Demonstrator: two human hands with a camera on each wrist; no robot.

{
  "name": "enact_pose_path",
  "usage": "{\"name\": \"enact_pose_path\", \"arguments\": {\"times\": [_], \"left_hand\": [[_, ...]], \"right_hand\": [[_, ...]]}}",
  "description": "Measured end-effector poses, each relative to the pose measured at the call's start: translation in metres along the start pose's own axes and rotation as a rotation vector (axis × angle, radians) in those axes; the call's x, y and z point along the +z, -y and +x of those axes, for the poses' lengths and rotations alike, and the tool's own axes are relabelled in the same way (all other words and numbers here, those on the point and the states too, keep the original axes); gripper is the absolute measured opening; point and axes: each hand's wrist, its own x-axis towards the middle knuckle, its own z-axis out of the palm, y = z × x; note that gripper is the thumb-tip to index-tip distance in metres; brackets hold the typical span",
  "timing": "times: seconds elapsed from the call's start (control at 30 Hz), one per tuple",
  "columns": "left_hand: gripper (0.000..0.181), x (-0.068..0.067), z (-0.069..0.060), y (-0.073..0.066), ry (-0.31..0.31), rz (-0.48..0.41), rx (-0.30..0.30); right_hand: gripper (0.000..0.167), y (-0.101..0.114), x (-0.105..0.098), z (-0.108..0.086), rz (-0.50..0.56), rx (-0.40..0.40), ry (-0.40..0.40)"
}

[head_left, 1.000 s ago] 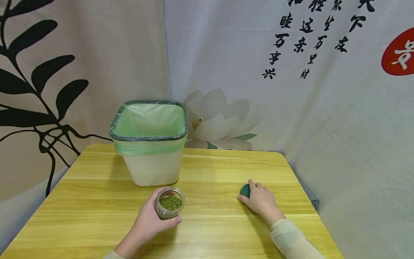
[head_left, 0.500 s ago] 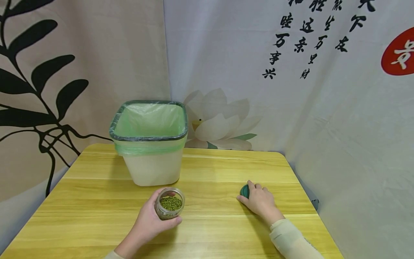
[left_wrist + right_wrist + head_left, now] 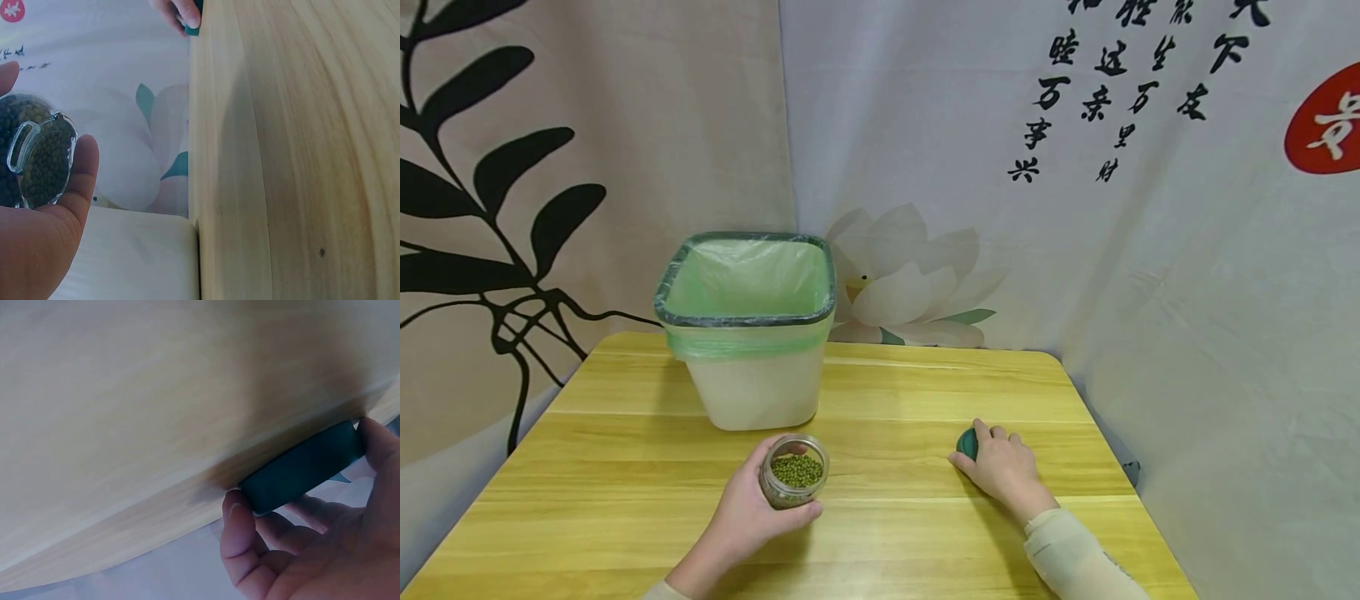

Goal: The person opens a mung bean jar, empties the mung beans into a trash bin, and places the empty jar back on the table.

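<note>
My left hand (image 3: 758,504) grips a clear jar (image 3: 781,498) with no lid on, tilted a little toward me, above the front of the table. Green mung beans (image 3: 797,471) show through its mouth. In the left wrist view the jar (image 3: 47,156) lies between fingers and palm, beans filling its visible base. Over on the right, my right hand (image 3: 1003,467) pinches a dark green round lid (image 3: 967,443) at the tabletop. The right wrist view has the lid (image 3: 303,469) edge-on between thumb and fingers, at or just off the wood; contact is hard to tell.
A whitish bin (image 3: 756,392) with a green plastic liner and dark rim stands at the table's back left, just behind the jar. The wooden table (image 3: 895,533) ends at a cloth backdrop (image 3: 925,125) printed with a lotus and writing.
Hardly anything differs. My right hand and the lid have shifted very slightly; the left hand and the jar stay in place.
</note>
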Motion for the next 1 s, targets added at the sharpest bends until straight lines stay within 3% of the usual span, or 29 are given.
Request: {"name": "enact_pose_path", "arguments": {"times": [0.63,1.0], "left_hand": [[0.088,-0.0004,-0.0005,-0.0005,0.002,-0.002,-0.014],[0.088,-0.0035,-0.0024,0.0002,-0.023,0.030,0.001]], "right_hand": [[0.104,-0.0036,0.0005,-0.0023,-0.007,0.019,0.018],[0.102,-0.0057,-0.0031,-0.0068,0.028,0.027,0.011]]}}
